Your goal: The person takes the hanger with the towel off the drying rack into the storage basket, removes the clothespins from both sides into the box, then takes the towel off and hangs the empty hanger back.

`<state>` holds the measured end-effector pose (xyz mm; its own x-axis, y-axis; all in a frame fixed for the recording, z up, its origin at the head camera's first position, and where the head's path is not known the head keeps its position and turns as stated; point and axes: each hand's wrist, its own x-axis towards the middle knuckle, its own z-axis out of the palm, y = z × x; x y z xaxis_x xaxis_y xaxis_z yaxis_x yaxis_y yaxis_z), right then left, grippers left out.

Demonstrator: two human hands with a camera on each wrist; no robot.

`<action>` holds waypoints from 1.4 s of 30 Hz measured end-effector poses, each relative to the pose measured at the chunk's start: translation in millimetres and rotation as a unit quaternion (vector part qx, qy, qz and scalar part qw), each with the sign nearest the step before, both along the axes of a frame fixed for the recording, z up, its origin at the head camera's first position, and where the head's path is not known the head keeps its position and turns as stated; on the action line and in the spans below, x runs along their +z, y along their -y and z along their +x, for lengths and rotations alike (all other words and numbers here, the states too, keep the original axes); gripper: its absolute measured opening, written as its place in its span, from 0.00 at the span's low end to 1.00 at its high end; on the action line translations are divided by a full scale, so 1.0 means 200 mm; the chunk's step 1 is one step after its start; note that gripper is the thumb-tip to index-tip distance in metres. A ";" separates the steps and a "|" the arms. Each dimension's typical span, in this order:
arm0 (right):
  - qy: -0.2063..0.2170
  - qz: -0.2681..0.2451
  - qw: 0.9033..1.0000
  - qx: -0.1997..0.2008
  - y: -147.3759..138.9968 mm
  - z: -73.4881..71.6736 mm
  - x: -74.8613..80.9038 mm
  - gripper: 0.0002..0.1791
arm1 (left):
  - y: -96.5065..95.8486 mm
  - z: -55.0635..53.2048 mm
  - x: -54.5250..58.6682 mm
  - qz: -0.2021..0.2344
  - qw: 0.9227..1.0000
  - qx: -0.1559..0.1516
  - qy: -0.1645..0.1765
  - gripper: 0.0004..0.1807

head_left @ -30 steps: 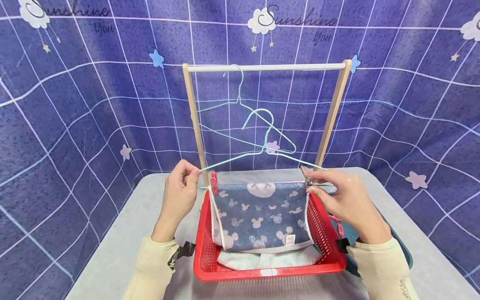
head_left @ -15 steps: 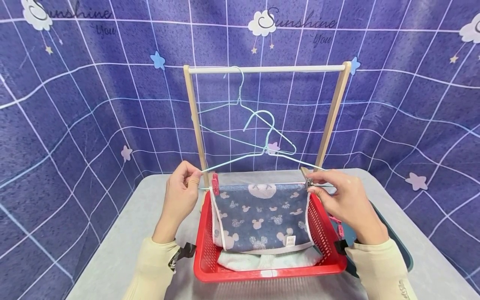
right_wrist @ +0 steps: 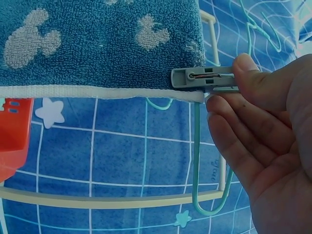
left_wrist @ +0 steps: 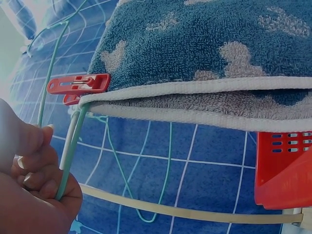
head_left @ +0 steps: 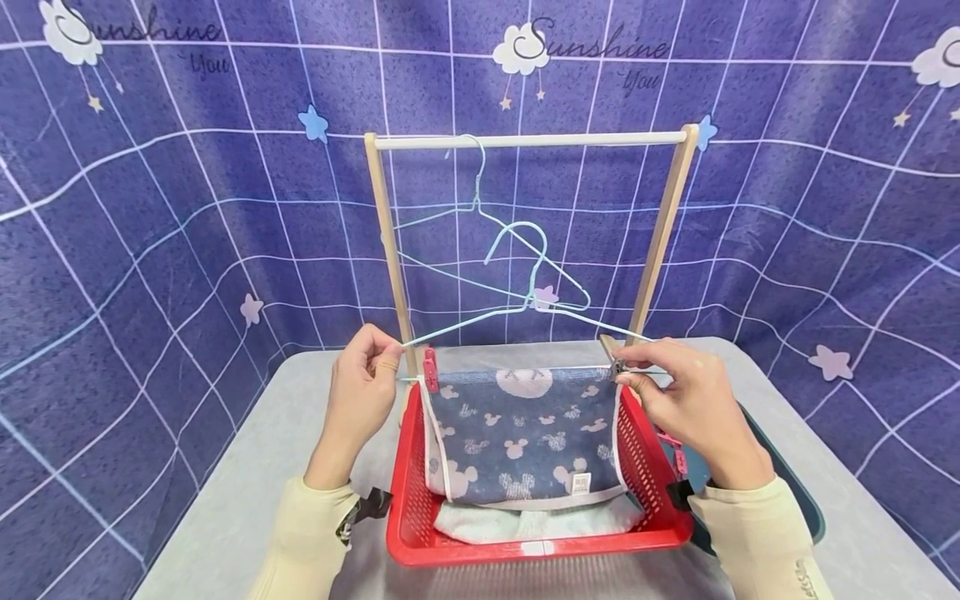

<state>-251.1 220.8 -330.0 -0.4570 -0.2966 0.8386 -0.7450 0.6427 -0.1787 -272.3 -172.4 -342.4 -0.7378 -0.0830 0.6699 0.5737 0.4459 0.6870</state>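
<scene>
A blue towel with pale mouse-head shapes is folded over the bottom bar of a light-green wire hanger. My left hand grips the hanger's left end, fingers curled round the wire in the left wrist view. Beside it a red clothespin clips the towel's left corner to the bar. With thumb and fingers, my right hand pinches the handles of a grey clothespin, whose nose lies over the towel's right corner. Past that corner, the hanger's right end shows as a loop.
Below the towel stands a red basket holding a pale cloth. Behind it, a wooden rack with a white rod carries another wire hanger. At the right sits a dark teal tray with red clothespins near it.
</scene>
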 end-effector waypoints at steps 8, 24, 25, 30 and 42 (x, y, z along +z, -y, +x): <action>0.007 -0.006 1.000 -0.003 0.00 0.00 0.00 0.18 | 0.00 0.01 0.01 0.000 1.000 -0.002 0.000 0.08; -0.007 -0.021 1.000 -0.006 0.00 0.00 -0.01 0.14 | -0.01 0.01 0.00 0.001 1.000 0.000 0.005 0.08; -0.005 -0.020 1.000 -0.008 0.00 0.00 0.00 0.13 | -0.01 0.01 0.00 0.001 1.000 -0.004 0.002 0.08; -0.010 -0.019 1.000 -0.009 0.00 0.00 0.00 0.13 | 0.00 0.00 0.00 0.000 1.000 -0.009 -0.006 0.08; -0.034 -0.035 0.999 -0.003 0.01 0.00 0.00 0.13 | 0.00 0.00 0.01 0.000 1.000 -0.007 -0.004 0.08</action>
